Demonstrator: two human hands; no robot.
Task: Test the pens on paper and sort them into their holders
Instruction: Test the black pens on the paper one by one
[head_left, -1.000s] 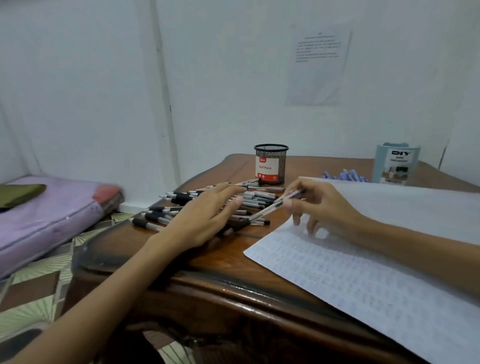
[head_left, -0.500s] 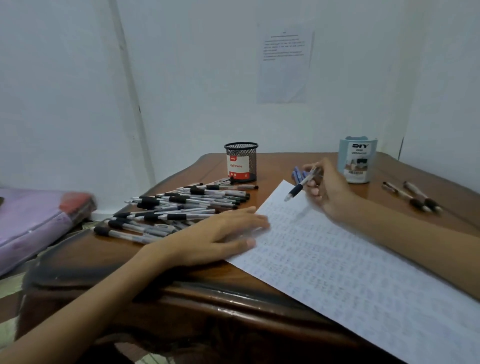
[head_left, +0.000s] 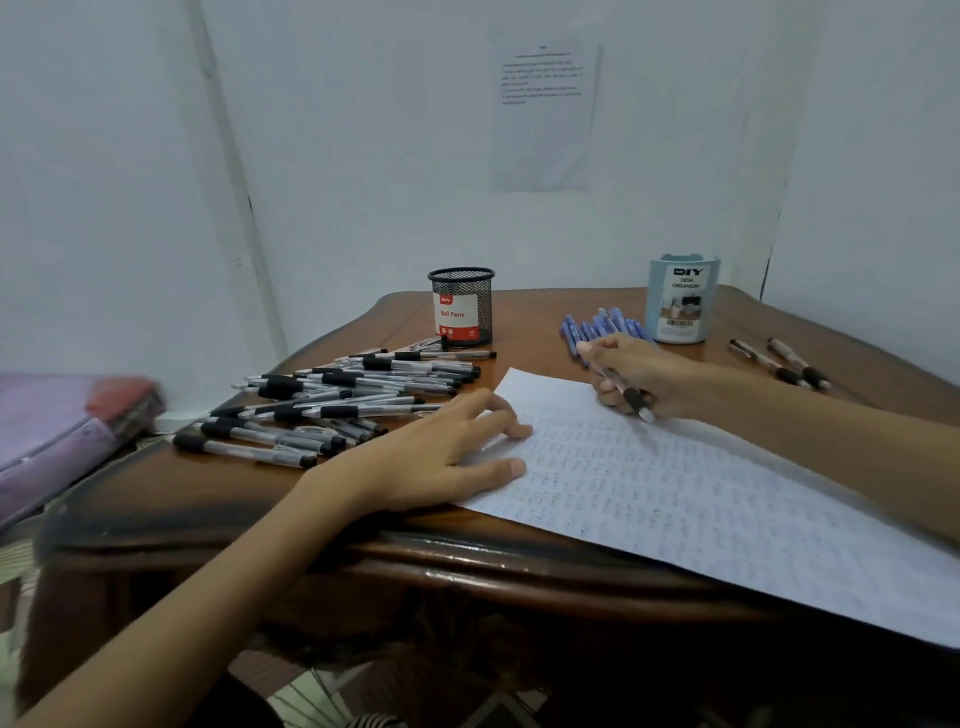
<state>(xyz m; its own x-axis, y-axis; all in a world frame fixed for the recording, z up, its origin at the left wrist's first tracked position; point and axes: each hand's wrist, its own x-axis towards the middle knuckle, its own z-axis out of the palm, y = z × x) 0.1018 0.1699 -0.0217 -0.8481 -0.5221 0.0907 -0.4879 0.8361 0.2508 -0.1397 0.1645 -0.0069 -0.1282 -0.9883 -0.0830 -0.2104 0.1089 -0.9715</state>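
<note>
- Pen (head_left: 621, 388) with black grip and clear barrel, sitting clamped in the right hand (head_left: 636, 376); tip pointing down at the paper (head_left: 675, 499), at or just above its far part; contact hard to tell
- Paper lying on the worktop (head_left: 218, 499), covered in faint rows of marks; near corner overhanging the front edge
- Left hand (head_left: 431, 457) lying flat, fingers spread and holding nothing; fingertips pressing on the paper's left edge
- Pile of black pens (head_left: 332, 402) lying loose on the worktop just left of that hand
- Black mesh holder (head_left: 461, 306) standing upright behind the pile; red-and-white label reading "Ball Pens"
- Blue pens (head_left: 597, 327) lying bunched beside the pale blue holder (head_left: 681, 299), beyond the right hand
- Two more dark-grip pens (head_left: 779, 361) lying apart at far right
</note>
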